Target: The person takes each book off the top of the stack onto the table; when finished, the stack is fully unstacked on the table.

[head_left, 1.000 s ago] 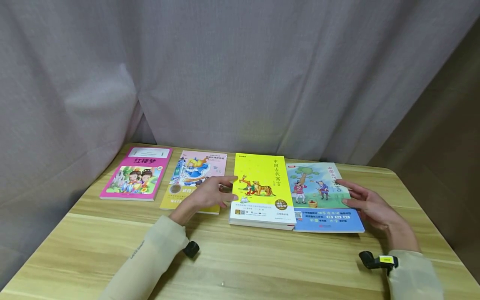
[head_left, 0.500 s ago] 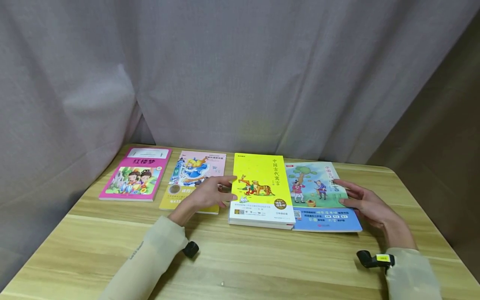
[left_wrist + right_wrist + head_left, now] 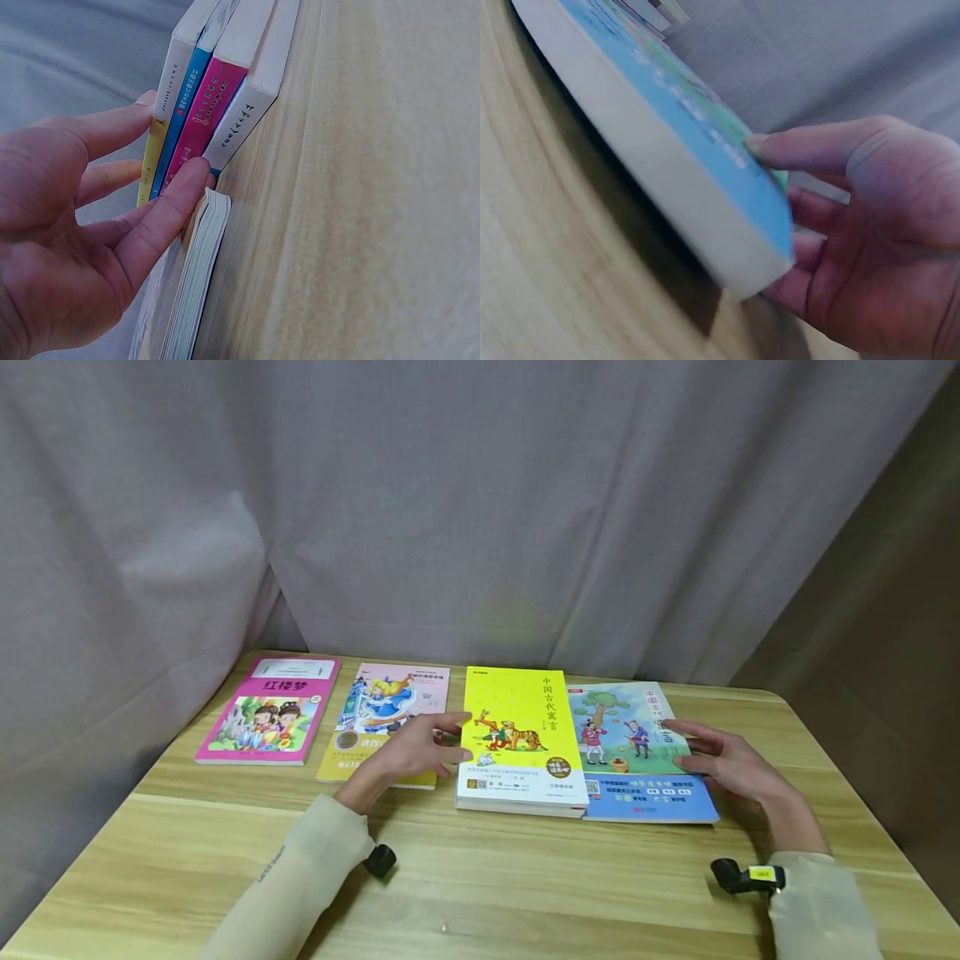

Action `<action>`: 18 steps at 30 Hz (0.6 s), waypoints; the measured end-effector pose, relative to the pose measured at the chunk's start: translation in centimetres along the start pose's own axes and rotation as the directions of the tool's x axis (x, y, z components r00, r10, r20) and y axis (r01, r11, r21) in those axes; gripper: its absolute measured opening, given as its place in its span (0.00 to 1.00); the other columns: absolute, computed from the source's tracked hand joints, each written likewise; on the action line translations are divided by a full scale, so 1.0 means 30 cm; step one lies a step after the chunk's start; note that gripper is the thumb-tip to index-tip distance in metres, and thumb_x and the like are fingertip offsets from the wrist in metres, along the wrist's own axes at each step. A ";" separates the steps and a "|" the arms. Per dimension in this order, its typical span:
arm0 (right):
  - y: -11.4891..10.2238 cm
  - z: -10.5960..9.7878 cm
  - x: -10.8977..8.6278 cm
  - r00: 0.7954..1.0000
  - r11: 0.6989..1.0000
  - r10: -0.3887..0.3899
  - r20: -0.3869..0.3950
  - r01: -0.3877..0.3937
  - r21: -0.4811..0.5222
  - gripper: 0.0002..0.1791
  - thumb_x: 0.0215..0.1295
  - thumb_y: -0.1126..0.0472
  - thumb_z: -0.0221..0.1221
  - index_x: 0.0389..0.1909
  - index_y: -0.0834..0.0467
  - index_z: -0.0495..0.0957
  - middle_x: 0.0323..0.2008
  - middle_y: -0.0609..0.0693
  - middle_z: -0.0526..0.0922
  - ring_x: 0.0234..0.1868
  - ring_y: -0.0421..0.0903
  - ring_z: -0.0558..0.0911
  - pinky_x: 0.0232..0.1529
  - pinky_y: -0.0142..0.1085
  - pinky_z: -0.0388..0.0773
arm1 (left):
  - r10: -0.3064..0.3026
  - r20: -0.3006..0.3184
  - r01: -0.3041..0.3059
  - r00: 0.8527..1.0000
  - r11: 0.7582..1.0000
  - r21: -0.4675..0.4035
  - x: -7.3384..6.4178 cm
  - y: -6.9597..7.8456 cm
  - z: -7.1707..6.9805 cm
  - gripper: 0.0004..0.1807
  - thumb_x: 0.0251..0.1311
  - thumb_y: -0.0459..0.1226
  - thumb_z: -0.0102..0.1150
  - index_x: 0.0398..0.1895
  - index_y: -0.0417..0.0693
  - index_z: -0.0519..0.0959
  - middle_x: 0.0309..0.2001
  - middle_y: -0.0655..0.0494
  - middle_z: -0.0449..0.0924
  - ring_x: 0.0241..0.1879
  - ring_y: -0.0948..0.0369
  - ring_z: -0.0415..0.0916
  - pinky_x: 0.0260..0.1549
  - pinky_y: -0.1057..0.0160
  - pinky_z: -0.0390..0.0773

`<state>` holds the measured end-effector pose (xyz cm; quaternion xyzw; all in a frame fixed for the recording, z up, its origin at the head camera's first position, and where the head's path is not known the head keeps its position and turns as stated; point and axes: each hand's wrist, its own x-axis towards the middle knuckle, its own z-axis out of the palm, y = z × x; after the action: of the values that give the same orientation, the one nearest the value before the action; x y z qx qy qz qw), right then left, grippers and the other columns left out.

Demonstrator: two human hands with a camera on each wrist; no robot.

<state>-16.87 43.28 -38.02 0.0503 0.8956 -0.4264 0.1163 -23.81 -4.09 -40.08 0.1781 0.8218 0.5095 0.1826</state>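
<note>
A big grey curtain [image 3: 480, 510] hangs behind a wooden table [image 3: 562, 885]. On the table is a stack of four books [image 3: 211, 97], with a yellow book [image 3: 521, 739] on top (it has a tiger!). A blue-and-green book [image 3: 637, 756] is just right of the stack, its right side lifted. A pink-and-yellow book [image 3: 386, 706] and a pink book [image 3: 270, 718] lie to the left. The right hand [image 3: 738, 768] pinches the blue-and-green book, thumb on top. The left hand [image 3: 412, 747] grips nothing; its spread fingers touch the stack's left side.
</note>
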 end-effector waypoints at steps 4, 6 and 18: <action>-0.028 -0.003 -0.006 0.997 0.978 -0.029 -0.065 0.015 -0.207 0.40 0.72 0.52 0.66 0.80 0.60 0.64 0.71 0.76 0.69 0.58 0.64 0.79 0.45 0.43 0.84 | 0.002 0.000 -0.002 1.000 1.000 -0.002 -0.001 -0.001 -0.001 0.36 0.65 0.37 0.73 0.76 0.52 0.73 0.65 0.42 0.77 0.49 0.55 0.82 0.34 0.60 0.90; -0.046 -0.005 -0.012 0.995 0.964 -0.036 -0.095 0.010 -0.266 0.39 0.72 0.53 0.67 0.78 0.62 0.66 0.70 0.76 0.70 0.62 0.70 0.76 0.48 0.51 0.84 | 0.003 0.001 -0.003 1.000 1.000 -0.002 0.000 0.000 -0.001 0.36 0.65 0.38 0.73 0.76 0.52 0.74 0.65 0.42 0.77 0.49 0.55 0.82 0.34 0.60 0.90; -0.198 0.085 -0.025 0.956 0.975 -0.222 -0.194 0.213 -0.068 0.32 0.77 0.49 0.63 0.75 0.59 0.71 0.59 0.66 0.82 0.42 0.47 0.86 0.39 0.37 0.88 | -0.009 -0.002 0.009 1.000 1.000 -0.010 -0.004 0.008 -0.001 0.36 0.65 0.37 0.74 0.76 0.53 0.74 0.65 0.43 0.78 0.50 0.54 0.82 0.34 0.60 0.90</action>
<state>-16.84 37.55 -34.92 -0.0085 0.9124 -0.4086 -0.0207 -23.70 -4.08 -39.83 0.1729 0.8203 0.5128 0.1849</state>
